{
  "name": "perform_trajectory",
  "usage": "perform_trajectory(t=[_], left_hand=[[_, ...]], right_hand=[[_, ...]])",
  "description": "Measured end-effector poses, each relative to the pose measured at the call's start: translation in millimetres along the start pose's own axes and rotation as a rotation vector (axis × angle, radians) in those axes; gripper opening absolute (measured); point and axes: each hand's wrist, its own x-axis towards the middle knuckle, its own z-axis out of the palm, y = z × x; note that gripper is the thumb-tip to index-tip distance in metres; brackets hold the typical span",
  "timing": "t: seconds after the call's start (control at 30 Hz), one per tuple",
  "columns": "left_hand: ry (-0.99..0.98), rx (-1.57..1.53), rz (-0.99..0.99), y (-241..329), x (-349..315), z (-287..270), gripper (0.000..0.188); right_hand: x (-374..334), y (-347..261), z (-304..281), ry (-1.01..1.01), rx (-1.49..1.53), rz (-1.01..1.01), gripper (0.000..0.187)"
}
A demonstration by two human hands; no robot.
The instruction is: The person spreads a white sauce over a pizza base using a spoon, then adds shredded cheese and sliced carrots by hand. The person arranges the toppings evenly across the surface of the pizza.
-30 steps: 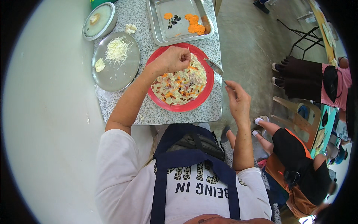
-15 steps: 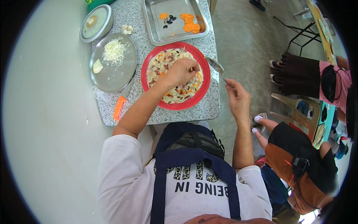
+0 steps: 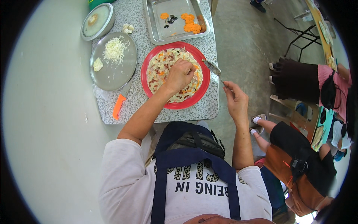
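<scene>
A red round plate holds a flat, creamy food strewn with reddish-brown bits and orange strips. Over its middle, my left hand is closed with fingers pinched together; whatever they may hold is hidden. My right hand, off the table's right edge, grips the handle of a metal spoon. The bowl of that spoon points toward the plate's right rim and carries some residue.
Beyond the plate, a metal tray holds orange flower-shaped slices and black pieces. A grey round plate bears shredded white food. Nearby are an orange-handled knife and a lidded bowl. Other people stand at right.
My left hand stays over the food, its fingers turned slightly inward. The spoon and my right hand have shifted slightly left.
</scene>
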Motion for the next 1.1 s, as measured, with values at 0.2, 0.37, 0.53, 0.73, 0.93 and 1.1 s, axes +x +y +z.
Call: perform_trajectory(t=[0.2, 0.37, 0.53, 0.73, 0.93, 1.1], left_hand=[[-0.111, 0.085, -0.042, -1, 3, -18, 0.004], [-0.234, 0.016, -0.214, 6, 21, -48, 0.015], [0.089, 0.282, -0.241, -53, 62, -76, 0.02], [0.059, 0.438, -0.239, -107, 125, -85, 0.022], [-0.029, 0.687, -0.365, -129, 158, -59, 0.021], [0.0, 0.673, -0.386, -140, 162, -49, 0.021]], right_hand=[[-1, 0, -3, -0.016, -0.023, 0.002, 0.018], [0, -1, -4, -0.013, -0.042, -0.027, 0.018], [-2, -21, 11, -0.102, 0.059, -0.079, 0.021], [-1, -18, 28, -0.153, -0.045, -0.17, 0.018], [2, -14, 14, -0.167, -0.093, -0.102, 0.016], [-10, -4, 12, -0.176, -0.102, -0.061, 0.015]])
